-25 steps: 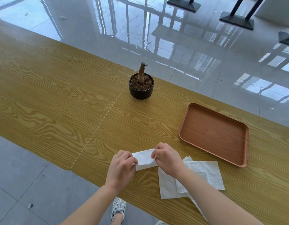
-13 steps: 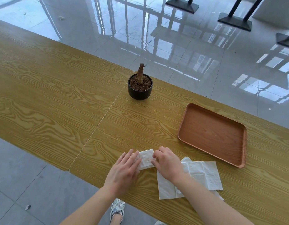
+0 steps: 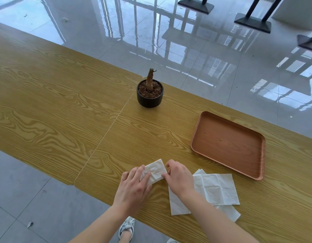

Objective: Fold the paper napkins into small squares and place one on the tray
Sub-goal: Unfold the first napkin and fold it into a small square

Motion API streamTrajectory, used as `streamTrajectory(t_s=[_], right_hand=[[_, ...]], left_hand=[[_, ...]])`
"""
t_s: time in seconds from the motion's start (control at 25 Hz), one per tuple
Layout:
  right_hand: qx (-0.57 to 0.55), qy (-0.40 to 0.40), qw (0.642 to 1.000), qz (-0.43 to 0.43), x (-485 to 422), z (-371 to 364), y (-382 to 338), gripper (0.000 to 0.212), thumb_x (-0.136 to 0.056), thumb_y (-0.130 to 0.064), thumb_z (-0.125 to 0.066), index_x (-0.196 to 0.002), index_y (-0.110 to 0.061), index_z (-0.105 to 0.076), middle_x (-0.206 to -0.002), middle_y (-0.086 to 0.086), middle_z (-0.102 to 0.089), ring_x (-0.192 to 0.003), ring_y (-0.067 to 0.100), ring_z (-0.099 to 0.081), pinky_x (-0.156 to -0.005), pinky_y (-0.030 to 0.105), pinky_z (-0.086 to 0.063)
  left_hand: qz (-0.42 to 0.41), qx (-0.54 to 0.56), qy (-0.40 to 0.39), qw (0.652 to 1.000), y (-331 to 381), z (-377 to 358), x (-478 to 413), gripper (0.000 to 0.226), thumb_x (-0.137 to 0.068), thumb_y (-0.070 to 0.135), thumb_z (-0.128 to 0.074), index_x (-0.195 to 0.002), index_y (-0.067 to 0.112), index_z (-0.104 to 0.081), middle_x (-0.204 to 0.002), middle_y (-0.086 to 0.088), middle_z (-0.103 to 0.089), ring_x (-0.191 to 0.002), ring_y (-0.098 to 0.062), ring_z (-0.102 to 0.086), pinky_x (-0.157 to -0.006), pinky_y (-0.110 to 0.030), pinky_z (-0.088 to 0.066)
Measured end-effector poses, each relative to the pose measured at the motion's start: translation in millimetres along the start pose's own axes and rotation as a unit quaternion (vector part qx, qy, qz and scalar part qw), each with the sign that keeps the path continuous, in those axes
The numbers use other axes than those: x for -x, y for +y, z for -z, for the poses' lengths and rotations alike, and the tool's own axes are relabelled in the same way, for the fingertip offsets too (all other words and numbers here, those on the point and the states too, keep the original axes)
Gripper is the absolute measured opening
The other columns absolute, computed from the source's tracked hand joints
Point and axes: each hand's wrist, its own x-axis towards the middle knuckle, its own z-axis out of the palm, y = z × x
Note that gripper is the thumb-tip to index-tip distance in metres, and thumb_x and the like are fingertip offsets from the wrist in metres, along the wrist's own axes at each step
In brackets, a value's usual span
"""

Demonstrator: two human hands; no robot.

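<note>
Where hands [image 3: 134, 187] [image 3: 179, 178] cover it — napkin [image 3: 156, 170] ends hidden.

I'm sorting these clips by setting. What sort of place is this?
Probably a café, canteen or similar common room: long wood-grain tables set end to end, a glossy tiled floor, and black pedestal bases standing across it.

Crinkled matt paper napkin [image 3: 155, 171]; smooth wooden tray [image 3: 227, 144]; grained wood-look table [image 3: 64, 106]; glossy black pot [image 3: 149, 99]; mirror-glossy floor tiles [image 3: 186, 41].
</note>
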Motion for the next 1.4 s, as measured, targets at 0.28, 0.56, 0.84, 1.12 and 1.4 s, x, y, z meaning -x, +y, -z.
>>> streamTrajectory(t_s=[0.28,0.56,0.84,1.12,1.4], right_hand=[[-0.020,-0.039,0.999,-0.016,-23.9,6.2,-4.8,0.021,-0.086,-0.016,-0.067,-0.105,-0.023,-0.062,-0.088,-0.007,-0.069,-0.085,0.018,-0.063,-0.075,0.039,-0.054],[0.015,0.056,0.997,0.053,-10.6,7.2,-1.2,0.014,-0.090,-0.021,-0.066,-0.105,-0.020,-0.067,-0.096,-0.007,-0.063,-0.091,0.017,-0.057,-0.070,0.031,-0.049],[0.090,0.041,0.984,0.151,38.3,-16.8,-6.6,0.023,-0.079,-0.036,-0.074,-0.099,-0.026,-0.069,-0.106,-0.010,-0.064,-0.096,0.020,-0.058,-0.079,0.035,-0.050],[0.105,0.034,0.983,0.145,30.3,-17.7,-9.1,0.028,-0.079,-0.046,-0.073,-0.097,-0.024,-0.070,-0.108,-0.007,-0.063,-0.099,0.020,-0.057,-0.083,0.036,-0.048],[0.125,0.044,0.981,0.139,15.4,-9.1,-3.1,0.018,-0.086,-0.035,-0.067,-0.097,-0.022,-0.071,-0.112,-0.007,-0.064,-0.101,0.022,-0.059,-0.086,0.037,-0.048]], left_hand=[[0.088,0.074,0.047,0.992,8.8,10.1,-7.6,0.005,-0.085,0.020,-0.072,-0.083,0.021,-0.068,-0.094,0.002,-0.060,-0.086,-0.022,-0.058,-0.070,-0.037,-0.047],[0.030,0.061,0.007,0.998,9.4,12.6,-2.5,0.037,-0.067,0.025,-0.087,-0.100,0.020,-0.072,-0.109,-0.003,-0.067,-0.098,-0.027,-0.064,-0.070,-0.038,-0.054],[-0.087,-0.028,0.030,0.995,-10.7,13.3,-9.3,0.026,-0.084,0.023,-0.070,-0.109,0.021,-0.073,-0.128,-0.005,-0.069,-0.118,-0.028,-0.065,-0.075,-0.040,-0.057],[-0.089,-0.037,0.045,0.994,-8.3,10.5,-14.6,0.032,-0.087,0.026,-0.047,-0.100,0.019,-0.076,-0.118,-0.007,-0.073,-0.107,-0.028,-0.069,-0.071,-0.037,-0.057],[-0.065,-0.034,0.016,0.997,-2.5,10.2,-31.2,0.023,-0.078,0.021,-0.081,-0.100,0.021,-0.074,-0.119,-0.006,-0.072,-0.106,-0.026,-0.068,-0.068,-0.039,-0.055]])
